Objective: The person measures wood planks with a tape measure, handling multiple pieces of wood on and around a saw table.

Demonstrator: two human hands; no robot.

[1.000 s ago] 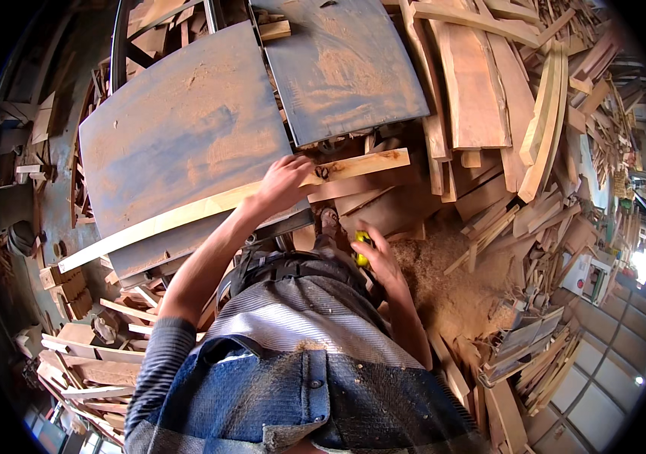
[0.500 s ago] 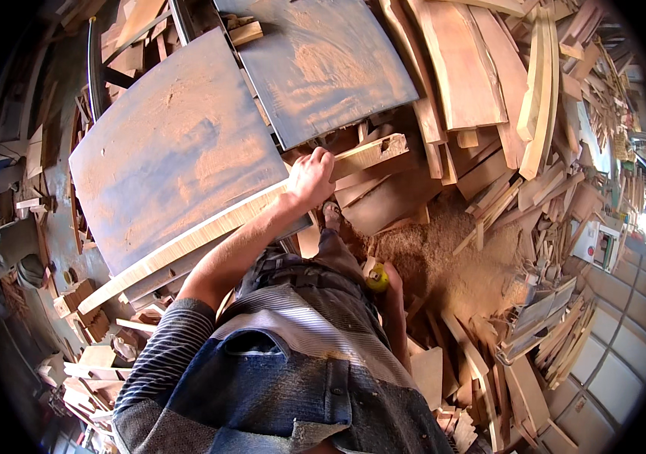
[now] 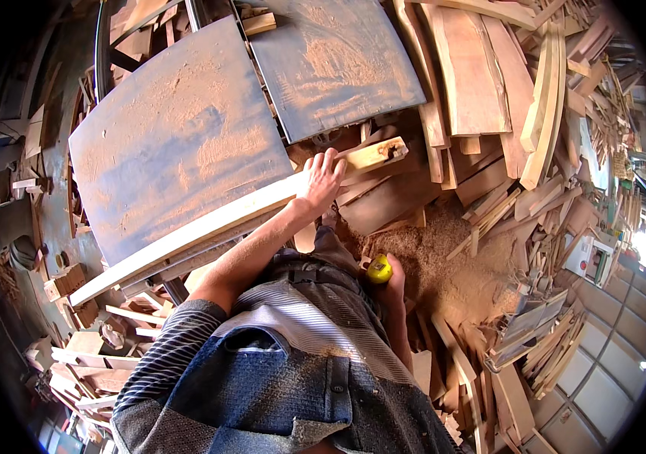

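Note:
A long pale wooden beam lies aslant along the near edge of the metal machine table. Its right end overhangs the table and has a dark, broken hollow. My left hand grips the beam near that end, fingers curled over its top. Low by my right hip, my right hand is closed round a yellow tape measure. I cannot see any blade drawn out of it.
A second sawdust-covered metal plate sits beyond a narrow gap. Long boards lean at the right. A sawdust heap covers the floor by my feet, with offcuts piled at left and more scrap wood at lower right.
The beam has turned, showing a smoother, brighter face upward. My left hand has shifted slightly right along it. The tape measure has come up a little and shows more plainly.

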